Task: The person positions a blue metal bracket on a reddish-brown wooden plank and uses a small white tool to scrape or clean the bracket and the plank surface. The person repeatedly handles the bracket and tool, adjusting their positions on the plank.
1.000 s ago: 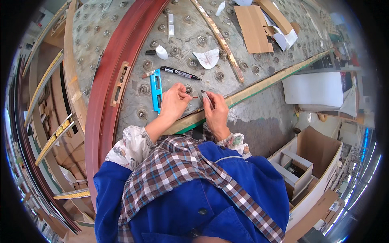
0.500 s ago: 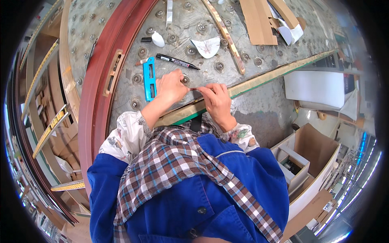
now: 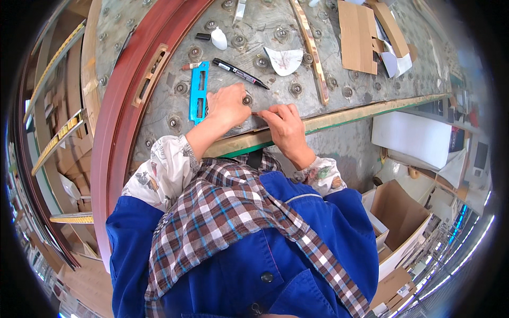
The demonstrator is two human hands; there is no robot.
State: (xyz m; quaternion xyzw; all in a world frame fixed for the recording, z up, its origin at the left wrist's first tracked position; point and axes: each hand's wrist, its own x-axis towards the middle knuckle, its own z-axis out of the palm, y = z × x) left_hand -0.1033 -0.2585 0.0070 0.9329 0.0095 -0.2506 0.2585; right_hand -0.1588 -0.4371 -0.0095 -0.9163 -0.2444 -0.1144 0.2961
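Both hands have shifted up-frame; I see right hand (image 3: 283, 124) pinching a thin stiff pencil-like tool (image 3: 256, 113) near its tip, left hand (image 3: 228, 103) flat on the table (image 3: 159, 119).

The counter (image 3: 339, 58) looks like dull, scuffed grey metal studded with shiny rollers. The curved frame (image 3: 114, 138) is glossy red-brown wood; the blue square (image 3: 199, 93) looks like smooth plastic.
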